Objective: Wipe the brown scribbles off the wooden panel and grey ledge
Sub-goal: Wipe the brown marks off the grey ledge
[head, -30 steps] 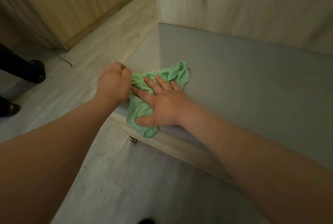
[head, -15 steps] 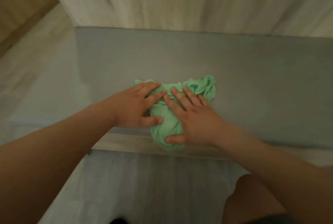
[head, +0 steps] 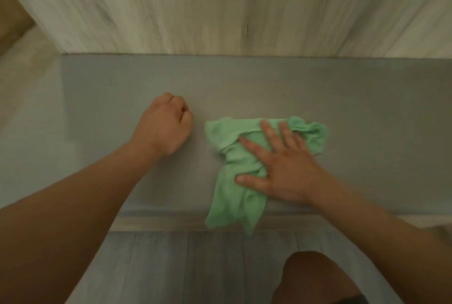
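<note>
A crumpled green cloth (head: 234,193) lies on the grey ledge (head: 244,88), its lower end hanging over the ledge's front edge. My right hand (head: 283,169) presses flat on the cloth with straight, spread fingers. My left hand (head: 163,127) rests on the bare ledge to the left of the cloth, curled into a fist and holding nothing. Behind the ledge rises the pale wooden panel (head: 220,7). No brown scribbles show on the panel or on the ledge.
Grey plank floor (head: 183,267) lies below the ledge's front edge. My knee (head: 315,279) shows at the bottom right. The ledge ends at the left, with pale floor (head: 24,71) beyond it.
My left hand has come off the cloth, moved left and curled into a fist. My right hand has slid the cloth to the right along the ledge. The view has swung to face the panel.
</note>
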The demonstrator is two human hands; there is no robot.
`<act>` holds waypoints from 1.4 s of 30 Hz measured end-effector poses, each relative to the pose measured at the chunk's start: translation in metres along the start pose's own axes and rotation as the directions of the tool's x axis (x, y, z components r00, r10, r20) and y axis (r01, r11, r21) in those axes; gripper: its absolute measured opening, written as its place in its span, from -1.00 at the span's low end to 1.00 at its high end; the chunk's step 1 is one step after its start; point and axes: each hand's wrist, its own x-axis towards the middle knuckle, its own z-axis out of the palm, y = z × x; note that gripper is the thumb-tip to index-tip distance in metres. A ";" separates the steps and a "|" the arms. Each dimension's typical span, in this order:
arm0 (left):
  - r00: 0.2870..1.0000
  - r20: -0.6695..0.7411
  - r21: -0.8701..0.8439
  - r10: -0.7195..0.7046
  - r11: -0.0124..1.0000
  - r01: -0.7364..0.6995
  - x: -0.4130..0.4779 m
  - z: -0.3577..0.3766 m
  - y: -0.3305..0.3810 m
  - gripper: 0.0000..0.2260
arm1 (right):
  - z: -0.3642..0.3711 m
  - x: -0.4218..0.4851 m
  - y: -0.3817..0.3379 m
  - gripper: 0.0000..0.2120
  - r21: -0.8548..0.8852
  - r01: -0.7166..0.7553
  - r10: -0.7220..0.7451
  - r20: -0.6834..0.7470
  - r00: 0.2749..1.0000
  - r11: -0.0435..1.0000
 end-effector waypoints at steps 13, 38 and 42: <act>0.859 0.302 0.277 -0.414 0.900 0.336 0.062 0.003 0.001 -0.44 | -0.051 0.159 0.016 -0.06 0.043 -0.329 0.325 0.069 0.943 0.943; 0.766 0.415 0.306 -0.491 0.868 0.390 0.074 0.027 -0.019 -0.37 | -0.077 0.218 0.081 -0.15 0.087 -0.489 0.490 0.008 0.871 0.868; 0.771 0.407 0.311 -0.490 0.868 0.388 0.074 0.028 -0.017 -0.37 | -0.074 0.217 0.060 -0.16 0.102 -0.505 0.505 0.028 0.863 0.857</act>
